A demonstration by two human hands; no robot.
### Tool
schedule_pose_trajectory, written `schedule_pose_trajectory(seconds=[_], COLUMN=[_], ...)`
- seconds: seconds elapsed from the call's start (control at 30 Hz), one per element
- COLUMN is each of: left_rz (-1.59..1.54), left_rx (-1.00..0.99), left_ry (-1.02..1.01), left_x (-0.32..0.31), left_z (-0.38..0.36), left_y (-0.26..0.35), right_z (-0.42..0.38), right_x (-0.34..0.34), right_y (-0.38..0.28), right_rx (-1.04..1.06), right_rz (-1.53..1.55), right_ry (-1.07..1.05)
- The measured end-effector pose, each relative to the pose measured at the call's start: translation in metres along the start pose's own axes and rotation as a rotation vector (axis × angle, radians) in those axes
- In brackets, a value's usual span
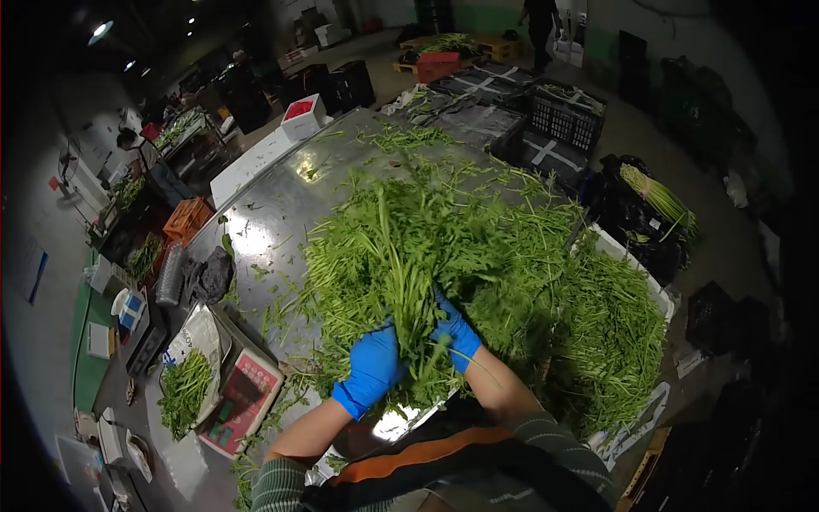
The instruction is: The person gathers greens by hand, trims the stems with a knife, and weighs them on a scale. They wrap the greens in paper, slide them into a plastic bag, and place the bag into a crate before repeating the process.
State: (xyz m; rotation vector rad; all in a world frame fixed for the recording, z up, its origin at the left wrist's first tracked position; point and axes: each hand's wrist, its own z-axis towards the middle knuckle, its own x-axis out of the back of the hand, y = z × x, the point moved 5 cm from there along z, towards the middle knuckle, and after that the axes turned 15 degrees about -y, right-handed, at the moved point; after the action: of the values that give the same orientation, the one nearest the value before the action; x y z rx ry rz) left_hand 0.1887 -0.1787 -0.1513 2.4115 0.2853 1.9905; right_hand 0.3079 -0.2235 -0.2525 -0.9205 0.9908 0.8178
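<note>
My left hand (pixel 374 365), in a blue glove, is closed round the lower stems of a bunch of leafy greens (pixel 399 264). My right hand (pixel 457 331), gloved the same way, grips the bunch from its other side, with its fingers partly hidden by leaves. The stems stand roughly upright between both hands, leaves fanning out at the top. Around and behind the bunch, a large loose pile of the same greens (pixel 525 247) spreads over the metal table (pixel 277 192).
To the right a white-rimmed container (pixel 670 299) is heaped with greens. At the left stands a scale (pixel 247 401) with a smaller portion of greens (pixel 186 388) on it. Black crates (pixel 563 119) line the table's far side. Two people are farther off.
</note>
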Motion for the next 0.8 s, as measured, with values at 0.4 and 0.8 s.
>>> schedule_pose_trajectory(seconds=[0.4,0.8], left_rz=[-1.111,-1.852], left_rx=[-0.352,-0.621], left_ry=[-0.120,0.294], left_x=[0.059,-0.017], left_z=[0.008,0.065], left_y=[-0.068,-0.083], right_z=[-0.022,0.020], right_x=[0.013,-0.186], right_y=[-0.032,-0.022], right_rx=[0.236,0.279], right_rz=[-0.740,-2.441], right_ry=[-0.123,0.138])
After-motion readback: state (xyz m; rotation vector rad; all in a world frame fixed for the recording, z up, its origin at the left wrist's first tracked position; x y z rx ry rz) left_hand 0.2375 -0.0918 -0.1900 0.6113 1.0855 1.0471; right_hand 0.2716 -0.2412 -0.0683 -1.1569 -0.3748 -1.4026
